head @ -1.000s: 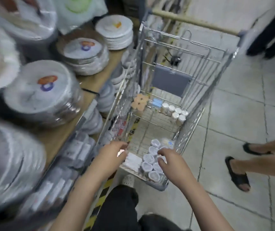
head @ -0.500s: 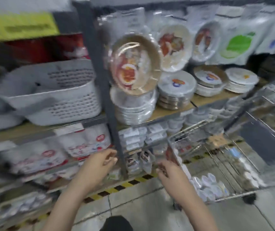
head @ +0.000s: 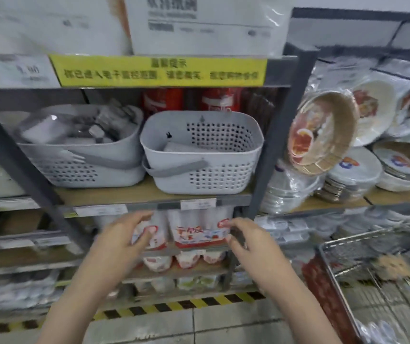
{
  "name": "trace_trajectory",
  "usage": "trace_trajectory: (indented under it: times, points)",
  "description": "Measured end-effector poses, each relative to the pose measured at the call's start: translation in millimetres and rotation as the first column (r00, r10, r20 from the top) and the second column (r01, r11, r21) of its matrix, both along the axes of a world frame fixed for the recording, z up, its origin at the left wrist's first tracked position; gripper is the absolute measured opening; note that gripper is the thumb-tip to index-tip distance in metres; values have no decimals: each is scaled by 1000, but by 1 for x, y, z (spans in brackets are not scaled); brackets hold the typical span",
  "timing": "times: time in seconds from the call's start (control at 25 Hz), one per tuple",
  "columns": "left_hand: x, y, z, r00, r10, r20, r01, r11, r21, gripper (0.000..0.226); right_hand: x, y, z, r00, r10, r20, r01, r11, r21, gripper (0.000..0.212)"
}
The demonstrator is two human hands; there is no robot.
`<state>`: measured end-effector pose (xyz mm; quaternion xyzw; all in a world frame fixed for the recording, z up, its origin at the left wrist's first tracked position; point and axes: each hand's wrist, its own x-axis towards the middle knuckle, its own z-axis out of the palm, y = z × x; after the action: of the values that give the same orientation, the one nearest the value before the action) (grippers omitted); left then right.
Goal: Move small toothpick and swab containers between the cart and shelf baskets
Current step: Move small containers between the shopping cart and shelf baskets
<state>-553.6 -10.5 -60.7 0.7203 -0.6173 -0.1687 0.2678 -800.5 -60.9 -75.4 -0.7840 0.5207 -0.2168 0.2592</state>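
Grip, left hand [head: 122, 238]: raised in front of the shelving, fingers loosely curved, thumb apart; nothing visible in it. Motion blur softens the fingertips, so a very small item cannot be ruled out.

Grip, right hand [head: 251, 240]: raised level with the left, fingers curled inward toward the palm. A dark blurred patch sits at the fingertips; whether it is a held item or shadow cannot be told.

Between and just beyond both grips: red-and-white packets [head: 199, 234] on a lower shelf, not part of the task.

Above both grips, one shelf up: right basket [head: 199, 180], grey, perforated, handle folded down across its front, a flat grey item lying in its bottom. It stands almost directly over the gap between the hands, slightly nearer the right one. Its long side runs left to right along the shelf edge, opening upward.

Up and to the left of the left grip: left basket [head: 79, 167], just beside the first, filled with packaged goods.

Down and to the right of the right grip: cart [head: 377, 247], wire, with small containers [head: 377, 331] blurred at its near bottom corner.

Judgement: the coming move likely runs upward over the basket rim; either hand reaches, the right marginally closer.
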Motion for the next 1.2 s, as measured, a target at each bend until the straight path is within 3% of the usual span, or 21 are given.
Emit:
trace_trajectory:
  times: [0.24, 0.4, 0.48, 0.56, 0.72, 0.88, 0.96, 1.08, 1.2]
  points:
    - [28, -59, 44, 988, -105, 114, 134, 949, -286, 43, 45, -57, 39, 978, -192, 75, 206, 901, -382, 34]
    - [18, -105, 41, 968, -160, 193, 211, 937, -280, 45, 50, -93, 39, 962, -262, -69, 206, 872, -444, 34]
    - [16, -120, 33, 929, -180, 323, 264, 934, -239, 49, 48, -106, 37, 948, -253, -192, 142, 878, -458, 34]
    - [18, -125, 28, 902, -156, 402, 274, 927, -256, 43, 45, -111, 40, 950, -243, -197, 130, 879, -459, 27]
    - [20, -117, 18, 909, -180, 376, 320, 879, -353, 32, 43, -112, 62, 935, -232, -270, 163, 954, -253, 17]
    - [23, -111, 6, 902, -242, 358, 389, 815, -430, 26, 50, -139, 75, 927, -86, -364, 72, 996, -53, 19]
    - [23, -111, 3, 908, -249, 336, 387, 805, -450, 24, 63, -168, 73, 917, 38, -396, -22, 999, 43, 36]
    - [24, -109, 1, 915, -249, 317, 376, 810, -450, 23, 93, -208, 54, 776, 260, -574, -189, 965, 181, 83]
    - [22, -107, 1, 914, -237, 331, 372, 815, -445, 24, 113, -221, 33, 703, 349, -619, -241, 937, 255, 93]
